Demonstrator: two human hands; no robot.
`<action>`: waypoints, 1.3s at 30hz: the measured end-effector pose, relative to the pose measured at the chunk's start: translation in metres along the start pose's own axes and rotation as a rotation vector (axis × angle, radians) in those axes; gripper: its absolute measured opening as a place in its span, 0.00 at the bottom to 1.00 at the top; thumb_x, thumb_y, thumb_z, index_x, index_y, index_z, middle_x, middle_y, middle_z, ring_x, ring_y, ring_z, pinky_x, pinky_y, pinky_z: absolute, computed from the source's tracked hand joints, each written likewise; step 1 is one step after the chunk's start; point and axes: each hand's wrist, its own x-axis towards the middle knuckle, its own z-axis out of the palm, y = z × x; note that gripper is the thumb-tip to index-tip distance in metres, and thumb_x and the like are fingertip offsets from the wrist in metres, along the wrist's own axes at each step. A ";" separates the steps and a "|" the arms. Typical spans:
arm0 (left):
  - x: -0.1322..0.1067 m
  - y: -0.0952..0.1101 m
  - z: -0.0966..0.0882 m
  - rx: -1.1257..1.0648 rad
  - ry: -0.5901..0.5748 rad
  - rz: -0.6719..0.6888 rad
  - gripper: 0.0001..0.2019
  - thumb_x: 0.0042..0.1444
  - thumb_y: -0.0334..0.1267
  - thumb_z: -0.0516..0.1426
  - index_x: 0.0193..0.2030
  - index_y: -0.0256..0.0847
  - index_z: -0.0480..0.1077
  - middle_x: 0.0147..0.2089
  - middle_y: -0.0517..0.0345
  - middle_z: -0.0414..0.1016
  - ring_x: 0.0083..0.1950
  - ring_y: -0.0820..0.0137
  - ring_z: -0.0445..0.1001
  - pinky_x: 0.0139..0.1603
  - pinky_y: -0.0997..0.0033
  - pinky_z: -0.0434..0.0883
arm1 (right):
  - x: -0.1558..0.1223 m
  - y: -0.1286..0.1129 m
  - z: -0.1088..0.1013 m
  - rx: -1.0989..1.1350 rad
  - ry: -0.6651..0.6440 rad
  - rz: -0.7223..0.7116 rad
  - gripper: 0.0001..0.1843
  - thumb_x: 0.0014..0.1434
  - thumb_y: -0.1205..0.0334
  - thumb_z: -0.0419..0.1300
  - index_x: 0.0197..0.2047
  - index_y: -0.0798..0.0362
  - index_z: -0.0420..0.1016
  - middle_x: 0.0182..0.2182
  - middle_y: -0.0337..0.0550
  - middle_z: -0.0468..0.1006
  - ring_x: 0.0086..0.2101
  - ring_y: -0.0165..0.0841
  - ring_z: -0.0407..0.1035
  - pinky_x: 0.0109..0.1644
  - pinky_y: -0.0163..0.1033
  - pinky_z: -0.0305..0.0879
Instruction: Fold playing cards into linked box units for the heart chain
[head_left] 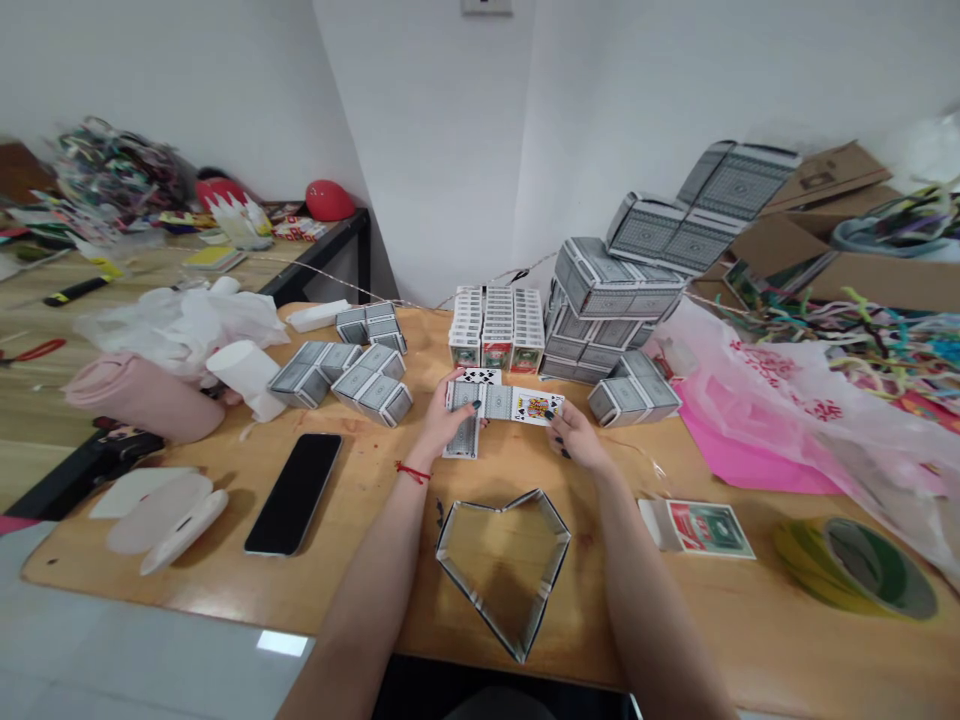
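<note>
Several joined playing cards (496, 401) form a strip with grey patterned backs, crossed by more cards at its left end. My left hand (442, 413) is closed on that left end, thumb on top. A face card (528, 405) lies at the strip's right end, pinched at its right edge by my right hand (576, 437). Between my forearms, a heart-shaped frame (559, 573) made of cards stands on the table. Behind the strip are stacked card boxes (496, 327). How the cards are joined is hidden.
Card-built blocks (373, 384) stand at left, and a tall card structure (600, 290) rises at right. A phone (293, 494), a white open case (184, 525), a pink roll (142, 395), an opened card box (709, 529) and yellow tape (806, 565) lie around the wooden table (352, 600).
</note>
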 end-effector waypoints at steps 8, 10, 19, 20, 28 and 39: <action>-0.002 0.007 0.002 0.008 -0.033 -0.042 0.31 0.44 0.33 0.59 0.56 0.45 0.52 0.51 0.50 0.63 0.31 0.72 0.71 0.31 0.62 0.75 | -0.001 -0.002 -0.002 -0.002 -0.042 0.010 0.16 0.51 0.49 0.56 0.35 0.49 0.55 0.15 0.26 0.54 0.13 0.21 0.46 0.15 0.28 0.44; -0.002 0.008 0.003 0.029 -0.034 -0.038 0.31 0.44 0.34 0.59 0.56 0.45 0.52 0.50 0.50 0.64 0.31 0.73 0.71 0.30 0.63 0.75 | -0.001 -0.003 -0.003 -0.003 -0.048 0.012 0.16 0.51 0.50 0.56 0.35 0.49 0.55 0.15 0.25 0.54 0.13 0.21 0.46 0.15 0.28 0.45; -0.003 0.009 0.006 0.181 -0.010 0.029 0.30 0.43 0.33 0.60 0.54 0.43 0.55 0.44 0.53 0.66 0.34 0.71 0.70 0.33 0.66 0.73 | -0.004 -0.006 -0.003 -0.049 -0.030 0.022 0.14 0.52 0.52 0.55 0.31 0.49 0.52 0.13 0.24 0.57 0.10 0.21 0.50 0.12 0.26 0.44; -0.002 0.007 0.006 0.183 -0.019 0.027 0.30 0.43 0.34 0.61 0.54 0.43 0.55 0.44 0.53 0.66 0.33 0.71 0.70 0.33 0.66 0.73 | -0.004 -0.005 -0.003 -0.056 -0.027 0.027 0.14 0.52 0.52 0.54 0.32 0.49 0.52 0.13 0.24 0.58 0.09 0.21 0.51 0.12 0.26 0.44; 0.005 -0.006 0.003 0.320 -0.013 0.111 0.30 0.41 0.30 0.61 0.52 0.42 0.55 0.42 0.56 0.64 0.39 0.71 0.67 0.39 0.68 0.70 | -0.003 -0.006 0.004 -0.049 -0.034 0.059 0.19 0.52 0.45 0.54 0.36 0.49 0.53 0.15 0.29 0.68 0.14 0.28 0.66 0.14 0.28 0.54; 0.003 -0.002 0.011 0.359 -0.033 0.125 0.27 0.41 0.27 0.59 0.49 0.42 0.55 0.42 0.57 0.63 0.37 0.73 0.66 0.37 0.71 0.69 | -0.001 -0.002 0.006 0.009 -0.029 0.049 0.18 0.52 0.46 0.54 0.36 0.48 0.52 0.17 0.30 0.70 0.16 0.31 0.69 0.18 0.32 0.62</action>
